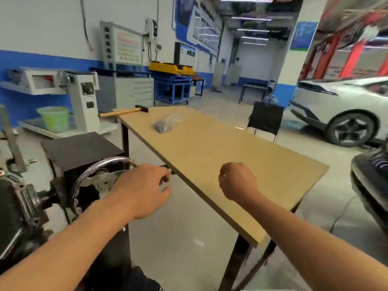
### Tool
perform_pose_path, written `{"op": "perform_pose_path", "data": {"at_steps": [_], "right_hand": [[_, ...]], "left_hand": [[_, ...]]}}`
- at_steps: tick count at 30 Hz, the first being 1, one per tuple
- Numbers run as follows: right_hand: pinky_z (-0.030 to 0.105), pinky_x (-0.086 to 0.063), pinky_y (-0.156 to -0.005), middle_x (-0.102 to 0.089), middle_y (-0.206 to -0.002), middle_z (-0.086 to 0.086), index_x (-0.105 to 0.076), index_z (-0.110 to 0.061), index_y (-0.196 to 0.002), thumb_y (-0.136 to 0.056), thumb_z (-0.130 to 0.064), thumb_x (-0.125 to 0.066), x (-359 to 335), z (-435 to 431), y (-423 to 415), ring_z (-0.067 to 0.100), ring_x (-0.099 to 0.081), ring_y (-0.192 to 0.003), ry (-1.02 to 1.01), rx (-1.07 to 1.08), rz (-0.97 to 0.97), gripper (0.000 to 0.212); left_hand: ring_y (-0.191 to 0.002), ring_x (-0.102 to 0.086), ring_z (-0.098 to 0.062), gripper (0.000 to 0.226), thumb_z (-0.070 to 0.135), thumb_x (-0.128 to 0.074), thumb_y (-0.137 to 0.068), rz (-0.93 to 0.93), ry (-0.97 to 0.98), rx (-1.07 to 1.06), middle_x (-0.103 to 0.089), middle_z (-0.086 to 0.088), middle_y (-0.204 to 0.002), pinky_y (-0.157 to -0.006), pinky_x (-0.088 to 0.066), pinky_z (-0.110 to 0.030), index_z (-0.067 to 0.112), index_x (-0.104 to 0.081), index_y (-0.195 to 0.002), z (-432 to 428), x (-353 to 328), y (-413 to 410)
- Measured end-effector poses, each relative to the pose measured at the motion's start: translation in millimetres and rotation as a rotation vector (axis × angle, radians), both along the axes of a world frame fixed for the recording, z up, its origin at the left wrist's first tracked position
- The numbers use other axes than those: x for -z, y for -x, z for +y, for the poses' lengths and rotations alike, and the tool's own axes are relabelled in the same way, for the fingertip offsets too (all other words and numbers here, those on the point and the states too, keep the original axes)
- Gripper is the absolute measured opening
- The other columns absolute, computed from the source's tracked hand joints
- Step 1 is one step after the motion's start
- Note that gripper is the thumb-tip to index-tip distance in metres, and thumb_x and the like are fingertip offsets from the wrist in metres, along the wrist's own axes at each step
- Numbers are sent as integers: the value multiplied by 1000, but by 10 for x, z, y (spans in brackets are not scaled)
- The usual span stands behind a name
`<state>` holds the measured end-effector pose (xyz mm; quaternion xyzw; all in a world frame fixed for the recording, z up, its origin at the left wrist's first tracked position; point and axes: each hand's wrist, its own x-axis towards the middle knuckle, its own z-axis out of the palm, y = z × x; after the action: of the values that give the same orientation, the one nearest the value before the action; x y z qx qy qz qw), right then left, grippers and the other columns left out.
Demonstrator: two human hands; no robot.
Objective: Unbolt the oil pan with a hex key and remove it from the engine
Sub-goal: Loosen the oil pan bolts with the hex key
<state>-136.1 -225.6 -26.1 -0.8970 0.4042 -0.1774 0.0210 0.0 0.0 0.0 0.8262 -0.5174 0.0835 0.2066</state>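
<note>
While the left hand [144,190] hangs loose-fingered by the handwheel [100,166] — the right hand [237,181] is fisted.

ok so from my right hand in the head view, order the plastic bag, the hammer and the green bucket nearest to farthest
1. plastic bag, on the table, ahead and left of the right hand.
2. hammer, at the table's far left corner.
3. green bucket, off the table, far left.
</note>
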Motion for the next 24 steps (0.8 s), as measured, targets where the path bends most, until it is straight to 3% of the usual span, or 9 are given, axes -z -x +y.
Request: {"op": "perform_pose_path", "data": {"at_steps": [4,8,10,12,14,15,19,22,24], "right_hand": [[31,-51,-57,-57,-82,4,-56,-12,-84,-83,-16,-62,25,-428,149,22,-59,-70,-183,207,193,8],[24,-37,-40,-55,-74,6,-51,-9,-76,-85,-9,-53,60,-606,40,19,-54,-56,-290,185,175,10],[21,-43,-41,-61,-62,4,-53,-9,-72,-87,-12,-54,32,-662,-8,17,-57,-47,-343,169,218,16],[24,-55,-57,-63,-52,3,-54,-10,-67,-85,-13,-61,33,-685,-21,18,-62,-46,-442,154,211,20],[31,-60,-74,-63,-60,8,-54,-8,-69,-82,-9,-69,43,-696,-20,24,-66,-57,-617,160,83,20],[32,-61,-74,-61,-64,11,-54,-7,-71,-82,-5,-70,40,-667,-9,25,-65,-60,-739,168,-30,20],[22,-54,-44,-63,-59,12,-61,0,-77,-86,3,-67,-29,-269,-45,16,-62,-44,-1202,37,-414,11],[20,-55,-48,-67,-62,12,-65,2,-84,-90,0,-64,-188,403,-228,15,-66,-52,-1455,-199,-620,6],[20,-55,-49,-68,-63,11,-70,-1,-77,-86,0,-67,-288,946,-294,14,-67,-54,-1533,-407,-745,9]], "left_hand": [[-96,-56,-10,26,50,-48,-92,-31,-282,166,-59,12,-108,-82,-51,-32,37,-58,-111,-343,221,232],[-91,-58,-10,24,48,-47,-91,-39,-314,190,-59,13,-103,-81,-53,-35,36,-60,-108,-450,329,232],[-89,-57,-9,21,48,-47,-92,-34,-328,185,-57,13,-100,-77,-52,-32,37,-59,-105,-458,330,223],[-89,-56,-8,20,48,-48,-92,-28,-329,172,-57,15,-97,-70,-46,-27,38,-59,-104,-454,299,211],[-88,-57,-6,21,47,-49,-92,-24,-308,143,-60,15,-95,-65,-41,-24,37,-60,-105,-452,248,233],[-88,-57,-7,22,47,-49,-91,-11,-293,129,-61,15,-95,-66,-42,-25,36,-61,-106,-442,219,267],[-102,-57,-13,34,48,-51,-92,36,-225,60,-64,10,-105,-82,-49,-36,31,-59,-121,-210,60,417],[-110,-55,-15,51,51,-48,-96,86,-152,-2,-62,7,-120,-91,-47,-37,26,-45,-141,215,-14,474],[-97,-57,-8,45,49,-45,-100,147,-44,-11,-60,12,-117,-83,-46,-32,31,-41,-141,582,-37,555]]}}
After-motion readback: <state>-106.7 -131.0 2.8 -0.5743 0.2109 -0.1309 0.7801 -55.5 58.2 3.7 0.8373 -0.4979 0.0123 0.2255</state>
